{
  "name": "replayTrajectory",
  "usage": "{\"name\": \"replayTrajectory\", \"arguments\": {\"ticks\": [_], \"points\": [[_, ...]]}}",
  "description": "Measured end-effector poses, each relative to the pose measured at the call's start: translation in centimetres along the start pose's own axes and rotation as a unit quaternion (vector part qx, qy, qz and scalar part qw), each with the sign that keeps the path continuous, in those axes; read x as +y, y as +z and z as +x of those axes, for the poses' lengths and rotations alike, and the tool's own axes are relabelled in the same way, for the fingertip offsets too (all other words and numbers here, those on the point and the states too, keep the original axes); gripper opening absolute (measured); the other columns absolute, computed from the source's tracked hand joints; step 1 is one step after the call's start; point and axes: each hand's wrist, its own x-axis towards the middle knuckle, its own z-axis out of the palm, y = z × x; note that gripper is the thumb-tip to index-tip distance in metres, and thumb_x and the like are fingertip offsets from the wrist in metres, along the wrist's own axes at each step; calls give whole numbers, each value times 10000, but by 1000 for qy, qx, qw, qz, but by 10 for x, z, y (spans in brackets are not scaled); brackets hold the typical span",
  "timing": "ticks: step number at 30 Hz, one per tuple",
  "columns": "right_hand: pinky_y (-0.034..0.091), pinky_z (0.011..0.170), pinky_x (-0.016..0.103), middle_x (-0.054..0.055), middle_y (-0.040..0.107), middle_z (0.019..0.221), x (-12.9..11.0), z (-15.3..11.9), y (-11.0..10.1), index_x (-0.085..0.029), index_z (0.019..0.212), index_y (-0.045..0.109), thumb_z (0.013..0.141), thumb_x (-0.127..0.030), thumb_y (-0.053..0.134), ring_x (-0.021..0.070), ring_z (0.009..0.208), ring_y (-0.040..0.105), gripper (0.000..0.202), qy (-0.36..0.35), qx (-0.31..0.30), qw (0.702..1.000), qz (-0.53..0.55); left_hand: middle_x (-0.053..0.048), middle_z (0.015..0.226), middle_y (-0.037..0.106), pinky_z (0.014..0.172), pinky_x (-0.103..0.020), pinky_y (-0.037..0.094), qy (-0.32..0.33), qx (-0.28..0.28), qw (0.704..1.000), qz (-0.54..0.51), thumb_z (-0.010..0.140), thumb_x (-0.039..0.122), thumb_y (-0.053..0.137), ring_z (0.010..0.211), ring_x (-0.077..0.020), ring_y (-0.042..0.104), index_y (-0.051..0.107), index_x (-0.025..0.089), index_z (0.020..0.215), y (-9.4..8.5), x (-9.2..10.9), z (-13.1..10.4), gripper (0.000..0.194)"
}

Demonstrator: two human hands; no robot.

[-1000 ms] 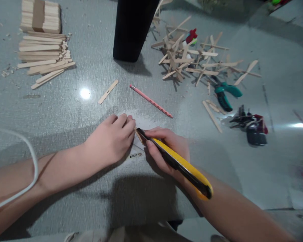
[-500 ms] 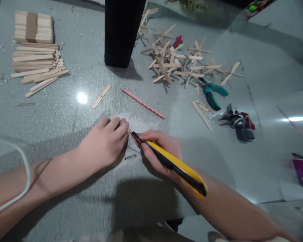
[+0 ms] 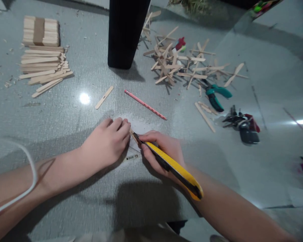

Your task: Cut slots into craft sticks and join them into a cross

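My right hand point(image 3: 164, 149) is closed round a yellow and black utility knife point(image 3: 176, 167), its blade end pointing up and left. The tip meets a wooden craft stick point(image 3: 133, 135), which shows between my two hands. My left hand point(image 3: 109, 139) is curled down on the stick's other end, its fingertips hidden from above. Under the hands lie a white sheet of paper point(image 3: 138, 123) and a clear ruler or set square point(image 3: 132, 157), partly covered. A loose craft stick with a small slot point(image 3: 104, 97) and a pink pencil point(image 3: 145, 105) lie just beyond.
At the left are a banded bundle of sticks point(image 3: 49, 32) and a loose stick pile point(image 3: 44, 65). A tall black object point(image 3: 127, 33) stands at the back. Crossed sticks point(image 3: 166, 64), green-handled pliers point(image 3: 215, 95) and keys point(image 3: 244, 126) lie to the right. A white cable point(image 3: 31, 161) crosses my left forearm.
The view has shifted slightly, so the table's things appear a little farther right. The knife's handle end has swung slightly left and down; both hands keep their holds.
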Motion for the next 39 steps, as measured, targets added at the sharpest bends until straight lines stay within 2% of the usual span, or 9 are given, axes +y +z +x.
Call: {"name": "replayTrajectory", "arguments": {"ticks": [7,14,20,24,28,34,39], "points": [[680,771,349,14,814,993,-1,-4,2,-287,1125,694,954,-133,652,218,882,813,234,11,39,999,7,-176,1173,744,779,-419,532,-3,-5,1000,7,1038,198,553,1024,-322,701,779,57,1111,0,2,0,277],[681,726,373,31,810,958,-1,0,4,-311,1114,686,953,-149,642,245,839,814,232,9,7,1000,-10,-165,1125,739,751,-409,526,-3,-6,1000,4,1032,177,555,992,-313,701,778,57,1085,0,3,1,260],[669,759,353,39,802,918,-2,4,-1,-279,1062,675,925,-147,635,245,833,811,195,-5,-29,999,-27,-165,1160,740,764,-429,534,2,-15,1000,6,1038,179,535,1023,-325,700,776,75,1072,-1,1,1,265],[665,724,355,32,803,913,1,0,-1,-282,1047,674,929,-158,634,236,816,807,175,0,-10,1000,-8,-177,1188,740,761,-428,527,5,-17,1000,4,1043,178,528,1031,-324,697,777,74,1076,-2,-1,0,272],[682,770,390,14,811,963,1,-2,2,-302,1099,684,950,-153,640,236,863,808,216,12,16,1000,2,-189,1207,736,769,-422,514,4,-20,1000,7,1055,186,523,1042,-319,687,778,73,1109,-1,0,0,284],[684,805,369,8,817,980,-1,0,2,-323,1101,706,935,-144,660,228,878,812,248,14,7,1000,-1,-177,1173,739,762,-417,508,-1,-16,1000,2,1049,186,535,1015,-313,684,782,72,1096,-1,1,1,276],[688,804,393,16,821,1001,1,-2,3,-315,1112,698,954,-152,647,239,894,817,232,12,23,1000,-1,-196,1186,732,767,-425,505,5,-21,1000,2,1047,170,528,1023,-324,680,775,53,1113,-2,0,1,281]]}}
